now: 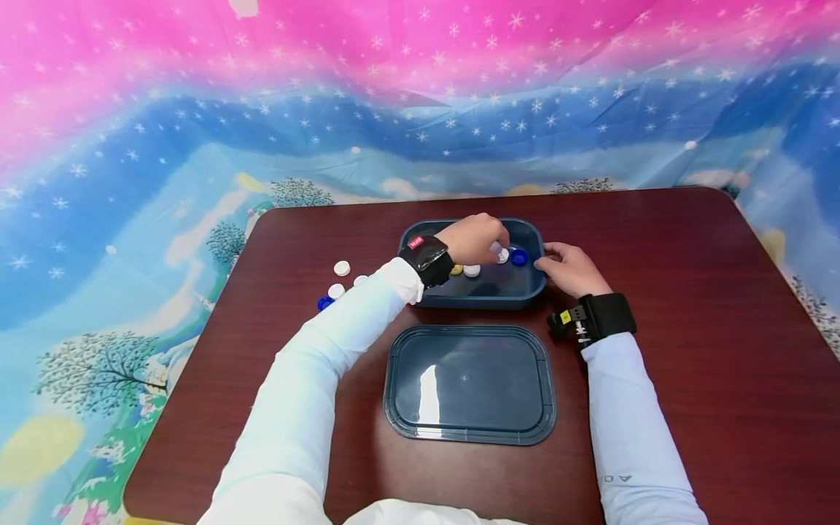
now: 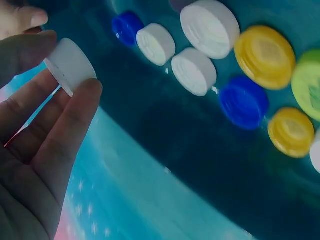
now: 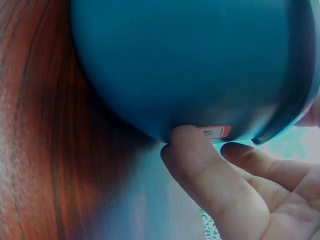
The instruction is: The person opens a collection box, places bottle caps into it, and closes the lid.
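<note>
My left hand (image 1: 471, 239) is over the dark blue-grey plastic box (image 1: 475, 301), pinching a white bottle cap (image 2: 71, 66) between thumb and fingertips. Inside the box lie several bottle caps: white caps (image 2: 210, 29), yellow caps (image 2: 265, 57), blue caps (image 2: 243, 102) and a green cap (image 2: 307, 82). At the box's right end is my right hand (image 1: 572, 268). Its fingers (image 3: 192, 147) touch the outer wall beside a small red-edged label (image 3: 216, 132). In the head view the left wrist and hand cover part of the caps.
The matching lid (image 1: 469, 383) lies flat on the dark red wooden table (image 1: 689, 328), nearer my body than the box. Left of the box, several loose white caps (image 1: 342, 268) and a blue cap (image 1: 324, 302) sit partly behind my left sleeve. A printed cloth (image 1: 420, 109) hangs behind.
</note>
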`<action>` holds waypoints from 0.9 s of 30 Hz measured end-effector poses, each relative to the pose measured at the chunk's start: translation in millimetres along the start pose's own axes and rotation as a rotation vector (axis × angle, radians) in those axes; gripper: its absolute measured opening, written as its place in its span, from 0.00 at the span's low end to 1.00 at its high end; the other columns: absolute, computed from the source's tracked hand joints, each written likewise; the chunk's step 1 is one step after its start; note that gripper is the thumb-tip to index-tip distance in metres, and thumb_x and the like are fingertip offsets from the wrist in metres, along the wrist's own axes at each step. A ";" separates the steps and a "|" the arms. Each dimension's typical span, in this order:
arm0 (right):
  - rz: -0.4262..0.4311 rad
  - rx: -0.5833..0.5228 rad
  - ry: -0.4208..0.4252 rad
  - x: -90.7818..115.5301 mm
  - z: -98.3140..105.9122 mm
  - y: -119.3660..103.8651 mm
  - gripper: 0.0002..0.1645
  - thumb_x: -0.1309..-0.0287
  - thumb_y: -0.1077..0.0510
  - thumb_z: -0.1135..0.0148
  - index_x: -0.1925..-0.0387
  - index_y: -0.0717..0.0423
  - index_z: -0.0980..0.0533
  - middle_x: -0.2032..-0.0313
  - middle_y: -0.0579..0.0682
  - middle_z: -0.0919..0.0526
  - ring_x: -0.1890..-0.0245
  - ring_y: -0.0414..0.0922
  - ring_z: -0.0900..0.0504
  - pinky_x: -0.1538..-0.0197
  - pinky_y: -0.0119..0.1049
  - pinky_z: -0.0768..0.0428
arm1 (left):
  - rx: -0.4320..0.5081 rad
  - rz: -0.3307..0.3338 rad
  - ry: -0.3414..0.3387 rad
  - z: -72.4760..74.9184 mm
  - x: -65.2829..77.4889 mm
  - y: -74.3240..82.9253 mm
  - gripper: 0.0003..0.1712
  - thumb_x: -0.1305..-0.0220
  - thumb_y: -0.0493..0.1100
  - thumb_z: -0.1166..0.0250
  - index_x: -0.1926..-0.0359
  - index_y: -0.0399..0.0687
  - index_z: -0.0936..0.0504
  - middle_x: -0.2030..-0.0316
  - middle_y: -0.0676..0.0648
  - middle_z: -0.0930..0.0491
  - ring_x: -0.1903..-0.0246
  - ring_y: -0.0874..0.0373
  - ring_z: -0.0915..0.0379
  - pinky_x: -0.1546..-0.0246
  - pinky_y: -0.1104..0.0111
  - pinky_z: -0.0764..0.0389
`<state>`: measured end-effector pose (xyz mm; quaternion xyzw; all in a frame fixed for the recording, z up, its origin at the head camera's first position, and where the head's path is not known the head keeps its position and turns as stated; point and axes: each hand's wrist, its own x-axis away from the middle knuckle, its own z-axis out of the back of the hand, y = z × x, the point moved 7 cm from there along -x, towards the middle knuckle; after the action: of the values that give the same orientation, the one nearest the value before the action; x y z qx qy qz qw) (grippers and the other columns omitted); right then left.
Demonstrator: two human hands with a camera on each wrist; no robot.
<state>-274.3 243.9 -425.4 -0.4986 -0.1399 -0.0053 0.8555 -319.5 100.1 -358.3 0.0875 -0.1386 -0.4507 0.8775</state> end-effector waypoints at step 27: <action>-0.001 -0.028 -0.005 -0.5 0.4 0.9 0.34 0.28 0.56 0.53 0.28 0.66 0.47 0.38 0.67 0.32 0.45 0.58 0.24 0.43 0.50 0.26 | -0.048 -0.031 -0.110 -48.8 -33.3 -7.5 0.09 0.36 0.40 0.37 0.74 0.47 0.22 0.78 0.53 0.35 0.78 0.60 0.39 0.75 0.73 0.39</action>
<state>-274.7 244.6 -426.1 -0.5106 -0.1422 -0.0065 0.8480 -328.0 124.2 -412.1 0.0434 -0.1743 -0.4715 0.8634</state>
